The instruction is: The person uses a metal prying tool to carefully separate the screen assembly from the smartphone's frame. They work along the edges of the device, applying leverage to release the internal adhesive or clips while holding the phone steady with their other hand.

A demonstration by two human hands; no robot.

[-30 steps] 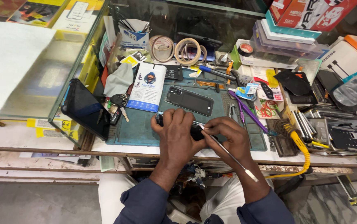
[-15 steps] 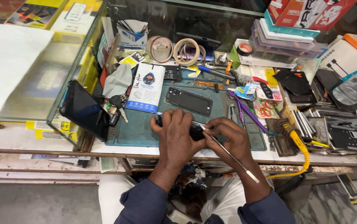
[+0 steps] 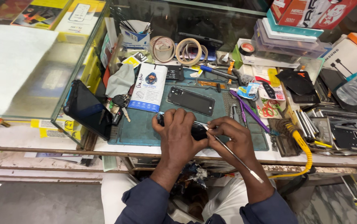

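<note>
Your left hand point(image 3: 179, 133) clamps the phone point(image 3: 198, 132) at the mat's point(image 3: 145, 130) near edge, just inside the bench point(image 3: 41, 141) lip. Your right hand point(image 3: 232, 139) pinches a thin tool point(image 3: 232, 152), tip at the phone's top edge. A phone back point(image 3: 191, 101) lies just beyond.

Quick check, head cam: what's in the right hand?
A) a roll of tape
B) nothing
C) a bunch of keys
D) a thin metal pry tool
D: the right hand pinches a thin metal pry tool, its tip at the edge of the dark phone that the left hand holds on the green work mat.
</note>
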